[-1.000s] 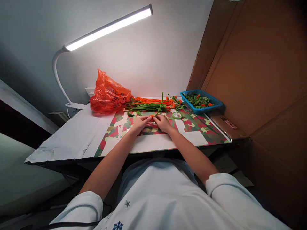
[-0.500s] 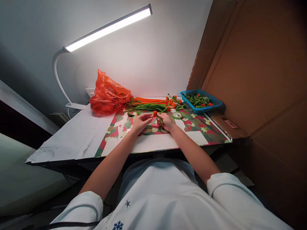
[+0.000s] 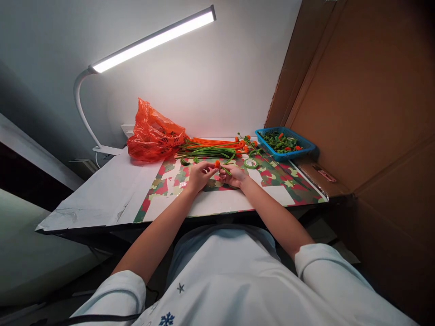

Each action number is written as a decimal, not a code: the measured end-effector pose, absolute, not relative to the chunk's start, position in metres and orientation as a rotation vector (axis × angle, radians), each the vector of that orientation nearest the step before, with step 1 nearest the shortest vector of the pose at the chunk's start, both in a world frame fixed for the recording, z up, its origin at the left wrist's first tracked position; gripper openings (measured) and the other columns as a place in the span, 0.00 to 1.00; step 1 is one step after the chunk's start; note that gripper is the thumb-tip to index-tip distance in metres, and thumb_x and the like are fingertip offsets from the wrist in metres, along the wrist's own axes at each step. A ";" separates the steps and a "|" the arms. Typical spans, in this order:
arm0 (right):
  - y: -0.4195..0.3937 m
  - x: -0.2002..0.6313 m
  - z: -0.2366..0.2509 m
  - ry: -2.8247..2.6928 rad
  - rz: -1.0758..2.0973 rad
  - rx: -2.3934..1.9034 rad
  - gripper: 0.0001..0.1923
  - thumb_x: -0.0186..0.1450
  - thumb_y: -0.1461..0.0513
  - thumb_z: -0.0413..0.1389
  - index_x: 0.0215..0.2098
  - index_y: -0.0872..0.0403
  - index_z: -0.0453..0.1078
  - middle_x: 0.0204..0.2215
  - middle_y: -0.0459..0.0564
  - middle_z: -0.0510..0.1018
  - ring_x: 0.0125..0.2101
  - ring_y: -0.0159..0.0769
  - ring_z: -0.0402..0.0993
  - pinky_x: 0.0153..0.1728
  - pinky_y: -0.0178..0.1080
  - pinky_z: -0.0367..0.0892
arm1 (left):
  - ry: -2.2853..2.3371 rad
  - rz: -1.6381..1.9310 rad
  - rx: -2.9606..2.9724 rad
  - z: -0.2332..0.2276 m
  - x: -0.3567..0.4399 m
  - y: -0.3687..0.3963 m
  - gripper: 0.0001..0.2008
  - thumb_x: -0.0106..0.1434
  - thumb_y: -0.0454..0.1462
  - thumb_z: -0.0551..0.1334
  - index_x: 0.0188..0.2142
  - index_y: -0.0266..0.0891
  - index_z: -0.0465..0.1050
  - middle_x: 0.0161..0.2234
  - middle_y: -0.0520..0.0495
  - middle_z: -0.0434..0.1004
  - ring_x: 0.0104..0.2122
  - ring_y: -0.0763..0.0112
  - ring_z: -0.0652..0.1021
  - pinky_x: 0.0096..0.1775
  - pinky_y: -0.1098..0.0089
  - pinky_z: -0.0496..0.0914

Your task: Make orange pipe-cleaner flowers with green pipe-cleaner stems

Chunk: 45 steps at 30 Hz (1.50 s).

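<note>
My right hand [image 3: 234, 176] grips a green pipe-cleaner stem [image 3: 225, 170] that ends in a small orange bud [image 3: 217, 164]. The fingertips of my left hand [image 3: 199, 174] pinch that orange bud. Both hands hover just above a red-and-green patterned mat [image 3: 272, 179] on the table. Behind the hands lies a pile of green and orange pipe cleaners [image 3: 210, 147], and a roll of green tape [image 3: 250, 163] lies to the right of my right hand.
An orange plastic bag [image 3: 154, 133] sits at the back left. A blue basket [image 3: 284, 143] with green and orange pieces stands at the back right. A white desk lamp [image 3: 149, 43] arches overhead. A cardboard wall [image 3: 356, 99] closes off the right side.
The long green stem that stood up from my hands a second ago has come down; my right hand now holds it low and my left fingers have moved onto the orange bud.
</note>
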State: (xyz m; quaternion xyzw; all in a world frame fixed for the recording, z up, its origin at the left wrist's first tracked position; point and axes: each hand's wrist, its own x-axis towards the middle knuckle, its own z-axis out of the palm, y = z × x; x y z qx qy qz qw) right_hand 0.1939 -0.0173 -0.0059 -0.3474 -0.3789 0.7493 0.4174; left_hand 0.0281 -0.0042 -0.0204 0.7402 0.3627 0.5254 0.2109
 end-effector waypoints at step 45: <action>-0.015 0.179 -0.016 -1.248 1.210 -1.059 0.17 0.53 0.52 0.64 0.22 0.54 0.64 0.16 0.39 0.64 0.18 0.24 0.55 0.18 0.31 0.50 | 1.051 1.219 1.566 -0.024 0.027 0.004 0.28 0.49 0.58 0.68 0.34 0.35 0.81 0.32 0.39 0.84 0.30 0.59 0.83 0.28 0.69 0.72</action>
